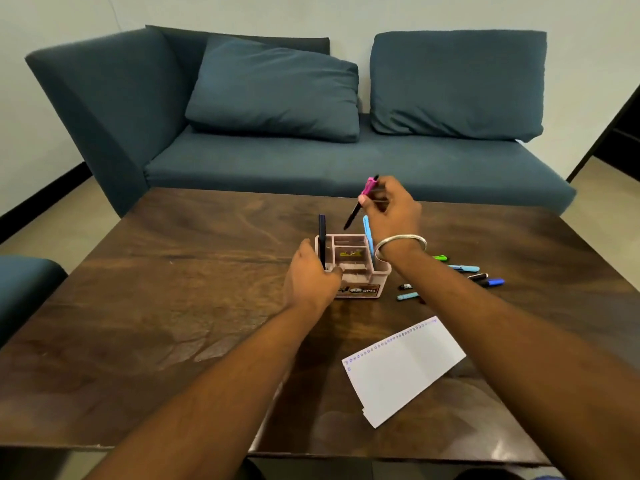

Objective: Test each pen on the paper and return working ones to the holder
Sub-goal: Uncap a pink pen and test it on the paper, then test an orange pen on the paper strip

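Observation:
A pale pink pen holder (363,289) with several compartments stands mid-table. A dark pen (322,237) and a light blue pen (367,233) stand upright in it. My left hand (311,275) grips the holder's left front corner. My right hand (391,209) hovers above the holder's back right and holds a black pen with a pink clip (360,202), tip pointing down toward the holder. A white sheet of paper (401,368) with small blue scribbles along its top edge lies nearer to me, on the right.
Several loose pens (464,268) in green, blue and black lie on the dark wooden table (173,289) right of the holder, partly hidden by my right forearm. A blue sofa (311,150) with two cushions stands behind the table.

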